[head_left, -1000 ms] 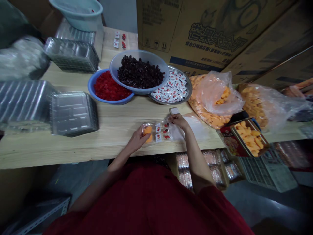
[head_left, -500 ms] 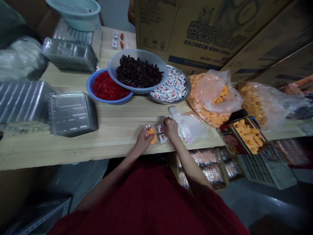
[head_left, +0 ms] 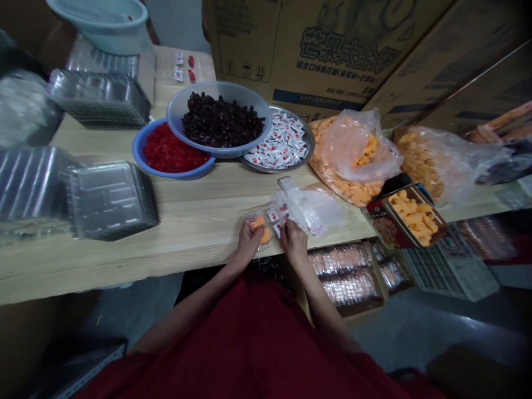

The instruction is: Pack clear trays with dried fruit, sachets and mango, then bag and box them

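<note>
Plastic tray (head_left: 268,224), orange pieces (head_left: 265,235) inside, left hand (head_left: 248,240) gripping one end, right hand (head_left: 295,240) pinching its edge

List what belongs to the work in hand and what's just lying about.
Seems part of the work:
clear pack, between left hand and right hand
bowl of dark pieces
blue bowl of red pieces
metal pan of packets
tin of orange pieces

Seems just lying about:
large cartons
greenish crate
</note>
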`<state>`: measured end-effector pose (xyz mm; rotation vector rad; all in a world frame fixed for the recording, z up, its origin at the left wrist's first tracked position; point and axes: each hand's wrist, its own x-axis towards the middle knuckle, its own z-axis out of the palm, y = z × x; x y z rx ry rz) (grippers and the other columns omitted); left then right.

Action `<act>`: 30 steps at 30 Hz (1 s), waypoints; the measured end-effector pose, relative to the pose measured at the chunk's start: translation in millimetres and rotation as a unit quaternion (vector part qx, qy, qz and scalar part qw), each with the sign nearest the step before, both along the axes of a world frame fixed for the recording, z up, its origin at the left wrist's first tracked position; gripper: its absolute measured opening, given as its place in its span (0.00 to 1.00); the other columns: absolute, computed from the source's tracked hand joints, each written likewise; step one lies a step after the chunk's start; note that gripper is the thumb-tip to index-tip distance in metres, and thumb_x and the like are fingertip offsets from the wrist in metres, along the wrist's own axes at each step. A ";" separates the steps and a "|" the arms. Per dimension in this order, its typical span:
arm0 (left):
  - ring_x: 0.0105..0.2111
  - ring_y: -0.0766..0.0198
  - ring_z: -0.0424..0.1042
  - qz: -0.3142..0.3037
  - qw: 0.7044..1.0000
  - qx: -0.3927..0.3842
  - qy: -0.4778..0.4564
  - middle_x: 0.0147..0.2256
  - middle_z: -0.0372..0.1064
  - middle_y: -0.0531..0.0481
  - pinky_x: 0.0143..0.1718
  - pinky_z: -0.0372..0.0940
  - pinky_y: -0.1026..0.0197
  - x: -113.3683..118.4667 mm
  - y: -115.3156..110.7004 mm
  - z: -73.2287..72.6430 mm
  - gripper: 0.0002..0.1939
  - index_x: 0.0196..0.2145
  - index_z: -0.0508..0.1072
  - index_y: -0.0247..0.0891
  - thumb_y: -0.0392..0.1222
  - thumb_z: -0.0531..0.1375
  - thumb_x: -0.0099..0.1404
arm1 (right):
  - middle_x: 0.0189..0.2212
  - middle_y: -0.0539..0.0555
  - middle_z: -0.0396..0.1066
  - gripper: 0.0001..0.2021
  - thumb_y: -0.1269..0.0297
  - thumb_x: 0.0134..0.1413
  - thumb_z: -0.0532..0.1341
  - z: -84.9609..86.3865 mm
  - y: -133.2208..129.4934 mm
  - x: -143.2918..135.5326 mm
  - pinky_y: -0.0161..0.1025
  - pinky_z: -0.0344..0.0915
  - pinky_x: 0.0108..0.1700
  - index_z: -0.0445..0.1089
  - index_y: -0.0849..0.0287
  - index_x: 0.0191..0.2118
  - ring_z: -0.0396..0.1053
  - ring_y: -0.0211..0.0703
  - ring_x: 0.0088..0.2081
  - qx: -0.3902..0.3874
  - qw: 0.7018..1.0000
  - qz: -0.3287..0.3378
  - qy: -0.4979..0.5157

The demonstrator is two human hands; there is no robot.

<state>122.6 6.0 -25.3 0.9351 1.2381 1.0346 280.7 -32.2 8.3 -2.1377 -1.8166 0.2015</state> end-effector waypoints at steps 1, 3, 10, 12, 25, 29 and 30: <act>0.37 0.59 0.71 -0.010 1.000 0.012 0.021 0.37 0.69 0.50 0.39 0.71 0.55 4.1 0.6 1.2 0.15 0.43 0.66 0.40 0.47 0.63 0.62 | 0.33 0.56 0.74 0.10 0.69 0.67 0.51 2.5 -0.2 -5.5 0.35 0.53 0.33 0.69 0.60 0.39 0.67 0.41 0.31 0.002 1.000 0.010 0.012; 0.38 0.59 0.71 -0.024 0.997 0.042 0.068 0.38 0.68 0.49 0.43 0.70 0.54 12.0 2.9 4.3 0.14 0.44 0.65 0.40 0.47 0.60 0.64 | 0.32 0.56 0.73 0.10 0.68 0.68 0.51 7.7 -0.3 -17.7 0.35 0.55 0.34 0.69 0.59 0.38 0.67 0.42 0.31 0.006 0.998 0.037 0.045; 0.47 0.58 0.70 -0.052 0.996 0.041 0.060 0.46 0.67 0.45 0.49 0.67 0.55 11.4 12.6 10.0 0.17 0.46 0.63 0.40 0.55 0.58 0.68 | 0.28 0.50 0.67 0.10 0.63 0.68 0.50 13.5 -3.1 -29.5 0.35 0.56 0.34 0.65 0.56 0.36 0.64 0.41 0.29 0.036 0.969 0.026 0.242; 0.43 0.59 0.72 -0.108 0.994 -0.015 -0.025 0.44 0.69 0.46 0.43 0.68 0.57 -0.5 14.2 9.7 0.20 0.45 0.65 0.40 0.58 0.60 0.66 | 0.26 0.47 0.64 0.10 0.62 0.67 0.51 12.5 -3.4 -20.1 0.34 0.55 0.33 0.64 0.56 0.35 0.61 0.39 0.27 0.035 0.953 0.007 0.299; 0.29 0.64 0.70 -0.170 0.984 -0.020 -0.044 0.29 0.70 0.51 0.35 0.68 0.58 9.9 16.1 1.9 0.22 0.29 0.66 0.38 0.58 0.68 0.54 | 0.28 0.49 0.65 0.09 0.62 0.66 0.52 18.9 -5.6 -12.0 0.35 0.57 0.34 0.64 0.56 0.33 0.62 0.39 0.29 0.010 0.936 0.070 0.345; 0.29 0.65 0.63 -0.100 0.993 0.026 0.058 0.26 0.62 0.55 0.33 0.63 0.61 12.7 21.6 -2.7 0.17 0.26 0.63 0.40 0.50 0.67 0.52 | 0.29 0.50 0.66 0.09 0.61 0.65 0.53 13.9 -7.5 -25.3 0.35 0.59 0.35 0.64 0.56 0.34 0.63 0.40 0.30 0.025 0.928 0.080 0.363; 0.30 0.65 0.62 -0.073 0.993 0.042 0.085 0.28 0.61 0.55 0.34 0.62 0.61 10.7 22.0 -2.6 0.17 0.28 0.64 0.40 0.48 0.68 0.51 | 0.29 0.49 0.66 0.09 0.60 0.66 0.53 11.4 -8.5 -28.7 0.35 0.59 0.34 0.65 0.56 0.35 0.63 0.40 0.30 0.023 0.923 0.078 0.375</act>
